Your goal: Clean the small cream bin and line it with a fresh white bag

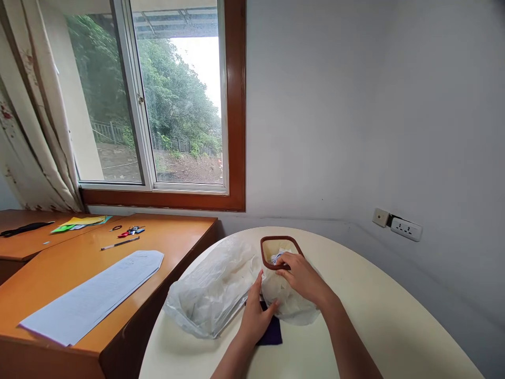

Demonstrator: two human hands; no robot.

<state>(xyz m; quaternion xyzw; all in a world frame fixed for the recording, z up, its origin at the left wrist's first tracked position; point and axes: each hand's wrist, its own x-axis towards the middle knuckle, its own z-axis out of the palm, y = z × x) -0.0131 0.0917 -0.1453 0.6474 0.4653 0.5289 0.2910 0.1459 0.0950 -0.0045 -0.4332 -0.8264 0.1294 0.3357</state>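
Note:
A small bin (265, 250) with a brown rounded rim stands on the round table, with white plastic bag film (294, 305) around its lower part. Crumpled white material with blue marks (277, 257) lies inside. My right hand (302, 276) is closed over the front rim, fingers inside and thumb outside. My left hand (256, 316) is open in front of the bin, thumb and fingers apart, its thumb near the film. Just left of it a large, puffed translucent plastic bag (213, 289) rests on the table. A dark purple piece (272, 334) lies partly under my left hand.
The cream round table (379, 310) meets a wooden desk (181, 226) on the left. On that desk are folded white paper (98, 295), a pen (120, 243), keys (132, 231) and coloured papers (81, 223). A wall socket (406, 229) is at the right.

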